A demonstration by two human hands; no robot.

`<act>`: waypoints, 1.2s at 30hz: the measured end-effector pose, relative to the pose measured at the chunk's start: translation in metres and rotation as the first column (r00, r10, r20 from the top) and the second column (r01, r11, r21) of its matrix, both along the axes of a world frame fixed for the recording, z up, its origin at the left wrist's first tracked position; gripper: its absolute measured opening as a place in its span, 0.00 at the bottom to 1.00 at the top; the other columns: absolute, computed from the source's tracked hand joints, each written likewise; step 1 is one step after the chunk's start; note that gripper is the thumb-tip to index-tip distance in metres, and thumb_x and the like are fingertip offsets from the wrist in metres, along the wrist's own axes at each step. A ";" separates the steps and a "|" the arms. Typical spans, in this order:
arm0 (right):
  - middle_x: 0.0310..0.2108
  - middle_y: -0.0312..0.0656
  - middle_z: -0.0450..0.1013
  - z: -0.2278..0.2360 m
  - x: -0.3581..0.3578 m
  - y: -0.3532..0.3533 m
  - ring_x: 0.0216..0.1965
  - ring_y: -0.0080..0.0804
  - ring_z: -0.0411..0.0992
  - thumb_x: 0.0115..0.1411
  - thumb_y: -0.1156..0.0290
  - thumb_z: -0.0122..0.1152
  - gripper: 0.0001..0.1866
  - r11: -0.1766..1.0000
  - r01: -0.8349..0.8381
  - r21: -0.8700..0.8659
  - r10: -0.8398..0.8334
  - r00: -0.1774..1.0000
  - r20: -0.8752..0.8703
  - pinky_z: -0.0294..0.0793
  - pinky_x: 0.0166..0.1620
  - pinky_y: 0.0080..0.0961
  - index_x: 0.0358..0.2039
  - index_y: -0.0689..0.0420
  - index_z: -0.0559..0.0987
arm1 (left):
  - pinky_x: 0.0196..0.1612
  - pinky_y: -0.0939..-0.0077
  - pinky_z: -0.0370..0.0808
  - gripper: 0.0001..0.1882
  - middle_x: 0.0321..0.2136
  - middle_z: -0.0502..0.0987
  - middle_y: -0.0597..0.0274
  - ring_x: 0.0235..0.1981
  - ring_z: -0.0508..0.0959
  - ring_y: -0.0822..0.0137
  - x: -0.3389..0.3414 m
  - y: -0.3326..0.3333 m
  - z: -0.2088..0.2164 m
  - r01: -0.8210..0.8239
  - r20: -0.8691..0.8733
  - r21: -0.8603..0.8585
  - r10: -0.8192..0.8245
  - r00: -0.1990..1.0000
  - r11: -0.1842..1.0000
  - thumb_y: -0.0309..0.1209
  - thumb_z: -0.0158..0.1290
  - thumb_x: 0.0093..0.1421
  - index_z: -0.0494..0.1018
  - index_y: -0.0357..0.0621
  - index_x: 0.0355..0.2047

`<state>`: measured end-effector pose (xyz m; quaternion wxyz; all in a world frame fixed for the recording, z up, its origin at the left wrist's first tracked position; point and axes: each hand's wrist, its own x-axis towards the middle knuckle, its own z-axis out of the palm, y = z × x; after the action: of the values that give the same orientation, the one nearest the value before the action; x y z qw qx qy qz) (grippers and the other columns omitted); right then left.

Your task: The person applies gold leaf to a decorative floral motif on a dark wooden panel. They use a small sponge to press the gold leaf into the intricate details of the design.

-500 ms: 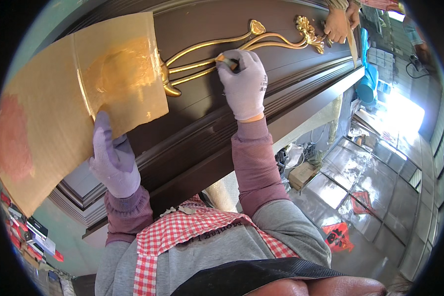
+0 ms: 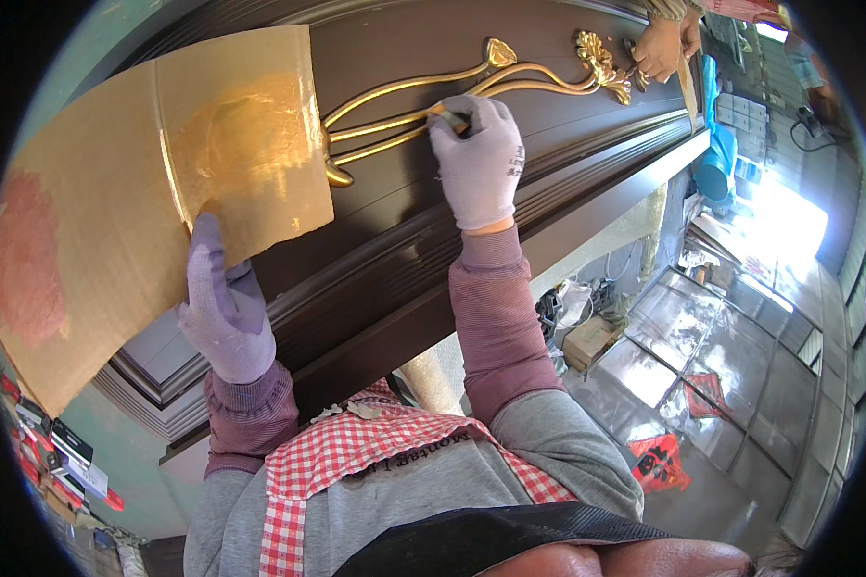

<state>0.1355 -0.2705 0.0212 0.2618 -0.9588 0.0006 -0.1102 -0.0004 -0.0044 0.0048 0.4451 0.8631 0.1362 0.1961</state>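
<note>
My left hand [image 2: 219, 303], in a grey glove, holds a sheet of brown cardboard [image 2: 115, 192] smeared with gold paint by its lower edge, flat against a dark brown moulded panel [image 2: 404, 231]. My right hand [image 2: 476, 159], also gloved, grips a small brush [image 2: 449, 115] whose tip touches the gold scroll ornament [image 2: 423, 91] on the panel. The ornament's curling stems run right to a gold leaf cluster [image 2: 601, 58].
Another person's bare hands [image 2: 666, 43] work at the leaf cluster at the top right. Below the panel's edge lie a shiny floor, a cardboard box [image 2: 592, 341], a blue bin [image 2: 717, 163] and red paper [image 2: 659, 462].
My right hand has shifted slightly along the gold stems; the left hand and cardboard keep their place.
</note>
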 end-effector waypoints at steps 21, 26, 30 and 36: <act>0.38 0.48 0.82 0.003 -0.013 0.042 0.42 0.51 0.81 0.53 0.75 0.77 0.11 0.972 -0.236 -0.014 0.236 0.972 0.007 0.81 0.48 0.42 0.38 0.58 0.86 | 0.48 0.67 0.88 0.24 0.52 0.87 0.48 0.49 0.90 0.53 0.002 -0.003 0.009 0.020 -0.023 0.159 -0.016 1.000 0.987 0.12 0.59 0.65 0.80 0.43 0.60; 0.35 0.47 0.80 0.002 -0.010 0.027 0.40 0.51 0.80 0.53 0.76 0.76 0.09 0.997 -0.073 -0.028 0.073 0.997 0.000 0.81 0.46 0.43 0.36 0.58 0.85 | 0.48 0.68 0.88 0.23 0.52 0.87 0.47 0.49 0.90 0.54 -0.001 0.001 0.007 0.018 -0.053 0.157 -0.010 0.999 0.988 0.13 0.58 0.65 0.79 0.42 0.59; 0.35 0.47 0.81 -0.001 -0.011 0.036 0.40 0.52 0.80 0.53 0.77 0.76 0.10 0.985 -0.165 -0.043 0.167 0.985 0.044 0.81 0.46 0.43 0.36 0.57 0.85 | 0.47 0.67 0.88 0.23 0.52 0.87 0.47 0.46 0.90 0.56 0.001 0.002 0.009 0.029 -0.061 0.234 -0.015 0.998 0.972 0.14 0.57 0.66 0.78 0.42 0.60; 0.38 0.45 0.81 0.006 -0.014 0.058 0.43 0.51 0.79 0.51 0.74 0.77 0.13 0.957 -0.290 -0.030 0.289 0.957 -0.028 0.80 0.48 0.44 0.38 0.55 0.84 | 0.48 0.65 0.86 0.26 0.51 0.87 0.46 0.46 0.90 0.52 0.003 -0.001 0.015 0.036 -0.060 0.173 -0.026 0.998 0.984 0.14 0.56 0.65 0.79 0.44 0.62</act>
<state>0.1212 -0.2127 0.0273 0.2586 -0.9542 -0.1384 -0.0594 0.0024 -0.0049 0.0194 0.3668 0.9060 0.1178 0.1755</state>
